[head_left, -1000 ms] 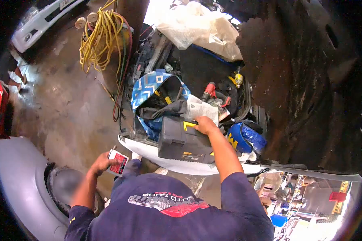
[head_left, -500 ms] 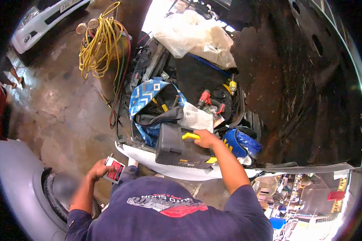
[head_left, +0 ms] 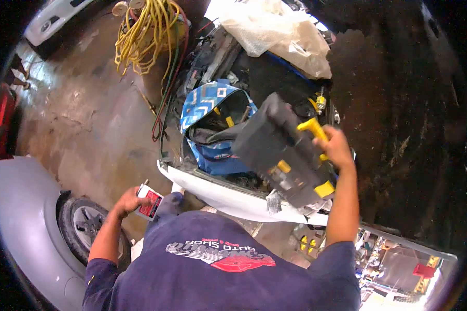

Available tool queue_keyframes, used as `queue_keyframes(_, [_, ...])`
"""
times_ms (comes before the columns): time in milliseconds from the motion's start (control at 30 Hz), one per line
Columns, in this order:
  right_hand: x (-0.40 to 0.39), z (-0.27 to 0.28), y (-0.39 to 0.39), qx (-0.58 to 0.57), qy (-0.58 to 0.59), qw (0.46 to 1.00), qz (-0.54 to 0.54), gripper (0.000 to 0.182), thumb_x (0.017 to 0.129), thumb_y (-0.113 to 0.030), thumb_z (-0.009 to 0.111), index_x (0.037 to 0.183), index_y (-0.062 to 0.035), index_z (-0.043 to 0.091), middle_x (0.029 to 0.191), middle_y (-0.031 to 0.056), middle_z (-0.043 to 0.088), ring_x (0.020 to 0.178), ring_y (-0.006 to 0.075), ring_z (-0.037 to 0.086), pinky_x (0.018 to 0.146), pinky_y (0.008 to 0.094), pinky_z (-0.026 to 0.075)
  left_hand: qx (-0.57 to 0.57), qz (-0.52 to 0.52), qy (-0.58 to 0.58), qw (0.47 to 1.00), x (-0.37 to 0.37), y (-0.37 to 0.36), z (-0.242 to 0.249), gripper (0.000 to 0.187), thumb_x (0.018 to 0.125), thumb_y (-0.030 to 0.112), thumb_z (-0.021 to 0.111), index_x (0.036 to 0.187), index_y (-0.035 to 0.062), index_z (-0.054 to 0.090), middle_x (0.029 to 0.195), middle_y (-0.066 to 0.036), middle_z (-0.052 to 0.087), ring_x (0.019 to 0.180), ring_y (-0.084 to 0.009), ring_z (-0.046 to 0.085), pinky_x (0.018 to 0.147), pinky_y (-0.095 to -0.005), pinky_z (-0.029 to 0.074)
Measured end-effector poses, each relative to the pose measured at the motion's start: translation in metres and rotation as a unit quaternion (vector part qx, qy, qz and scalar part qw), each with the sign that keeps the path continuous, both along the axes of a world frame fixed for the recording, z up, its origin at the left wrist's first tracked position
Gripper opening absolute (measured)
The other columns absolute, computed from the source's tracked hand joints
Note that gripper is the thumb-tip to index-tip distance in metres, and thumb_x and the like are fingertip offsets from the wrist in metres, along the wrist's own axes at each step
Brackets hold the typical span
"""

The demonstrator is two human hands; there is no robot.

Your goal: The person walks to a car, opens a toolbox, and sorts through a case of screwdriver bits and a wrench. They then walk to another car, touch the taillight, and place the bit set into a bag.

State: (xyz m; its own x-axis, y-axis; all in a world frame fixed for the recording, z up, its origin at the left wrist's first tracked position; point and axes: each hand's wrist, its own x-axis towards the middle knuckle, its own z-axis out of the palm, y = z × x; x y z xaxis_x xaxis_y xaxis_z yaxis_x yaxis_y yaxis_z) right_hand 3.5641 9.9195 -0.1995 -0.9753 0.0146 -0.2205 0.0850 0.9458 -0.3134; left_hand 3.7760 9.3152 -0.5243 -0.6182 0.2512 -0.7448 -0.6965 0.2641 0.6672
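My right hand (head_left: 338, 149) is wrapped round the yellow handle (head_left: 312, 127) of a black toolbox (head_left: 275, 137) with yellow latches. The toolbox hangs tilted above the open front of a car, blurred by motion. My left hand (head_left: 125, 201) grips a flat white-and-red packet (head_left: 150, 203) low on the left; a short stick-like end shows above it. Left of the toolbox, a blue-and-white patterned bag (head_left: 199, 103) lies open in the car's front, with a dark cloth and yellow-handled items inside.
A white bumper edge (head_left: 228, 193) runs in front of me. Crumpled bubble wrap (head_left: 275, 31) lies at the far side. Yellow hose coils (head_left: 148, 36) hang over the wet floor (head_left: 78, 109). A silver car's fender (head_left: 28, 207) stands at left, cluttered shelves (head_left: 384, 264) at lower right.
My right hand has lifted the toolbox up and to the right, tilting it. My left hand still has the packet. The whole view has shifted slightly.
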Motion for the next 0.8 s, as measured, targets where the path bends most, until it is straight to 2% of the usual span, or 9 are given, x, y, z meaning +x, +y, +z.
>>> queue_keyframes(133, [-0.07, -0.002, 0.02, -0.138, 0.017, 0.982, -0.125, 0.012, 0.099, -0.014, 0.075, 0.105, -0.0045, 0.071, 0.08, 0.0003, 0.068, 0.063, 0.0084, 0.059, 0.06, 0.0292, 0.05, -0.036, 0.007, -0.006, 0.999, 0.005, -0.004, -0.003, 0.038, 0.08, 0.022, 0.09, 0.109, 0.0054, 0.075, 0.1, -0.005, 0.078, 0.088, -0.0168, 0.071, 0.087, -0.0366, 0.057])
queue_keyframes(200, [-0.103, -0.007, 0.014, -0.225, -0.005, 0.961, -0.159, 0.011, 0.102, -0.012, 0.069, 0.109, -0.0034, 0.067, 0.08, 0.0029, 0.067, 0.06, 0.0118, 0.059, 0.057, 0.0294, 0.05, -0.032, 0.015, -0.01, 0.999, 0.01, -0.007, -0.005, 0.037, 0.08, 0.022, 0.09, 0.109, 0.0052, 0.075, 0.1, -0.005, 0.078, 0.088, -0.0168, 0.071, 0.087, -0.0366, 0.058])
queue_keyframes(367, [-0.217, -0.075, 0.005, -0.321, 0.102, 0.927, -0.165, 0.039, 0.095, 0.002, 0.058, 0.134, 0.0047, 0.058, 0.09, 0.0136, 0.069, 0.072, 0.021, 0.069, 0.061, 0.0363, 0.059, -0.044, 0.036, -0.023, 0.998, 0.023, -0.009, 0.004, 0.036, 0.081, 0.021, 0.088, 0.11, 0.0048, 0.075, 0.1, -0.006, 0.078, 0.089, -0.0166, 0.071, 0.087, -0.0365, 0.058])
queue_keyframes(533, [-0.313, -0.162, 0.068, -0.412, 0.145, 0.868, -0.237, 0.038, 0.092, 0.006, 0.057, 0.128, -0.0006, 0.061, 0.089, 0.0128, 0.066, 0.076, 0.0244, 0.069, 0.064, 0.0407, 0.06, -0.086, 0.055, -0.027, 0.994, 0.043, -0.022, 0.018, 0.038, 0.08, 0.019, 0.086, 0.112, 0.002, 0.074, 0.1, -0.006, 0.078, 0.09, -0.0157, 0.071, 0.087, -0.0359, 0.058])
queue_keyframes(600, [-0.331, -0.213, 0.084, -0.506, 0.188, 0.799, -0.266, 0.035, 0.093, 0.003, 0.061, 0.128, -0.0013, 0.063, 0.09, 0.0112, 0.066, 0.081, 0.0234, 0.069, 0.069, 0.0403, 0.059, -0.05, 0.121, -0.028, 0.991, 0.067, -0.027, 0.008, 0.037, 0.08, 0.017, 0.085, 0.111, 0.0008, 0.074, 0.1, -0.006, 0.078, 0.089, -0.0154, 0.071, 0.087, -0.036, 0.058])
queue_keyframes(667, [-0.314, -0.226, 0.05, -0.394, 0.195, 0.849, -0.295, 0.042, 0.093, 0.001, 0.063, 0.134, -0.0049, 0.07, 0.09, 0.0064, 0.065, 0.084, 0.0184, 0.067, 0.068, 0.0363, 0.054, -0.101, 0.124, -0.044, 0.986, 0.081, -0.031, 0.01, 0.034, 0.081, 0.016, 0.083, 0.11, 0.0006, 0.074, 0.099, -0.006, 0.078, 0.088, -0.0149, 0.071, 0.086, -0.0362, 0.058])
queue_keyframes(733, [-0.324, -0.256, 0.058, -0.312, 0.121, 0.91, -0.244, 0.039, 0.091, -0.002, 0.062, 0.127, -0.004, 0.076, 0.086, 0.0042, 0.066, 0.08, 0.0146, 0.065, 0.067, 0.0335, 0.053, -0.109, 0.131, -0.066, 0.983, 0.077, -0.021, 0.032, 0.033, 0.083, 0.016, 0.084, 0.11, 0.0002, 0.074, 0.1, -0.006, 0.078, 0.087, -0.0148, 0.071, 0.085, -0.0363, 0.058])
queue_keyframes(767, [-0.347, -0.291, 0.09, -0.086, 0.198, 0.967, -0.138, 0.033, 0.089, -0.008, 0.062, 0.116, -0.0036, 0.08, 0.089, 0.01, 0.075, 0.084, 0.0205, 0.072, 0.074, 0.0367, 0.056, -0.105, 0.13, -0.06, 0.984, 0.076, -0.017, 0.027, 0.034, 0.083, 0.017, 0.085, 0.11, 0.0004, 0.074, 0.1, -0.006, 0.078, 0.088, -0.0149, 0.071, 0.085, -0.0361, 0.058])
queue_keyframes(800, [-0.332, -0.276, 0.071, 0.026, 0.209, 0.971, -0.11, 0.031, 0.088, -0.016, 0.066, 0.111, -0.0049, 0.082, 0.099, 0.0193, 0.08, 0.098, 0.0312, 0.077, 0.09, 0.0448, 0.058, -0.097, 0.129, -0.053, 0.985, 0.075, -0.015, 0.025, 0.034, 0.083, 0.018, 0.086, 0.11, 0.0006, 0.073, 0.1, -0.006, 0.078, 0.088, -0.015, 0.071, 0.086, -0.0359, 0.058])
